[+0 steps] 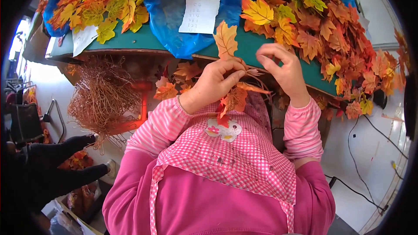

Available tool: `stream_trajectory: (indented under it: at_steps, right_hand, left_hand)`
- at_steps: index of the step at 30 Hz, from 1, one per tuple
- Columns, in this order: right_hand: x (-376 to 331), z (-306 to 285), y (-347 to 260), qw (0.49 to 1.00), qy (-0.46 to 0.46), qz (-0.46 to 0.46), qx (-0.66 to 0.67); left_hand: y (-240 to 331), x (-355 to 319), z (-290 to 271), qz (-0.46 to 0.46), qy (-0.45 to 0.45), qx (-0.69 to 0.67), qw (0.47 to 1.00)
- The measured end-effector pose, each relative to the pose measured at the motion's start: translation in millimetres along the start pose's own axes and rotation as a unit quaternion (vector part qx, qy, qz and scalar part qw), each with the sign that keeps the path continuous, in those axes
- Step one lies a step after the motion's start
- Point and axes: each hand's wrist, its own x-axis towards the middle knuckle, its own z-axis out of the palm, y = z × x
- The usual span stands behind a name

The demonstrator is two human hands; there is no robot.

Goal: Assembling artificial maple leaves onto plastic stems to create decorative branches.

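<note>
One leaf sprig (pixel 226 43) is held in front of the apron (pixel 230 161), near the front edge of one green table (pixel 126 40). Its stem is pinched between the thumb and fingers of the left hand (pixel 213 79). At least three leaves can be counted on it: one orange-yellow leaf pointed up above the hand, one orange leaf turned sideways, and one orange leaf hung below. The right hand (pixel 285 72) is raised just beside the sprig, its fingers curled and the thumb brought near the index finger; whether anything thin is gripped there cannot be told. Two large heaps are borne by the table, one left heap (pixel 115 8) and one right heap (pixel 335 30), their leaves too many to be counted. Between them one blue plastic sheet (pixel 167 21) is spread, partly draped over the edge, and one white slip (pixel 200 11) is laid on it. A second white paper (pixel 84 40) is seen at the table's left. One tangle of brown stems (pixel 102 95) is seen below that end.
</note>
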Motion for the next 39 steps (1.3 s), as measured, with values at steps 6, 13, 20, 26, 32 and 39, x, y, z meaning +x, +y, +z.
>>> stream_trajectory:
  at_steps: [6, 13, 20, 26, 32, 39]
  right_hand:
    - [0, 38, 6, 0.964, -0.059, 0.116, 0.233]
    - [1, 33, 3, 0.951, 0.095, 0.085, 0.282]
    - [-19, 12, -1, 0.988, -0.108, -0.078, -0.083]
    - [-28, 50, 0, 0.948, -0.013, 0.077, 0.309]
    - [-17, 31, 11, 0.851, 0.142, 0.085, 0.499]
    - [-23, 18, 2, 0.967, 0.0, 0.115, 0.227]
  left_hand:
    - [8, -6, -4, -0.024, -0.023, 0.048, 0.998]
    - [33, -12, -4, 0.133, 0.016, 0.302, 0.944]
    - [30, -13, -3, 0.127, -0.054, 0.462, 0.876]
    - [18, -11, 10, 0.012, -0.098, 0.163, 0.982]
    - [13, -7, 14, 0.065, 0.032, 0.18, 0.981]
    - [0, -3, 13, -0.027, 0.096, 0.155, 0.983]
